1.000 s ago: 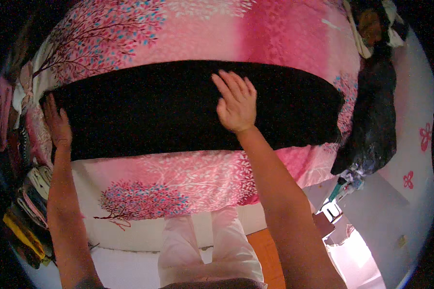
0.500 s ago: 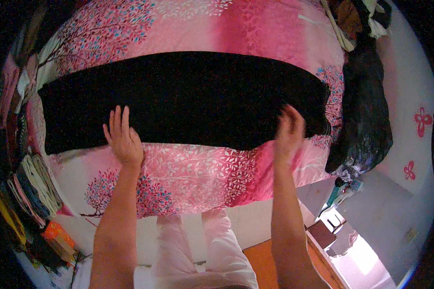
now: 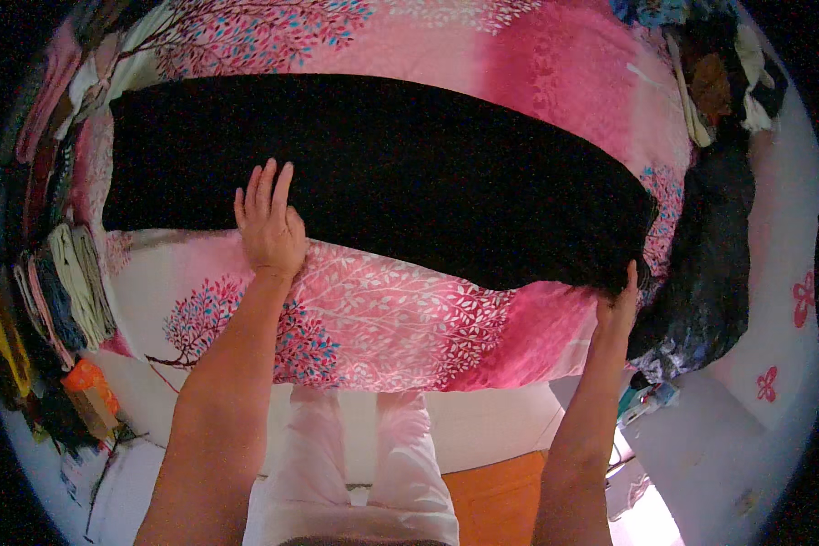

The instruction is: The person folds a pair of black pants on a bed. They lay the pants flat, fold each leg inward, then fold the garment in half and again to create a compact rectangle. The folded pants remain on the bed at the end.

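A long black folded garment (image 3: 382, 164) lies across the pink patterned bedspread (image 3: 382, 314), its long side running left to right. Flat on its near edge, left of the middle, rests my left hand (image 3: 273, 232) with the fingers stretched out. My right hand (image 3: 617, 309) is at the near right corner of the garment and grips the cloth there, one digit pointing up along the end. The rest of its fingers are partly hidden by the dark fabric.
Folded clothes (image 3: 77, 287) are stacked along the left side, with an orange box (image 3: 91, 391) below them. A dark bag-like bundle (image 3: 710, 264) sits at the right against a wall with pink flower shapes (image 3: 803, 300). More clothes (image 3: 714, 82) lie at the far right.
My right hand has moved right and nearer, from above the garment to its near right corner, and has closed on it. My left hand stays flat on the cloth. The view has shifted.
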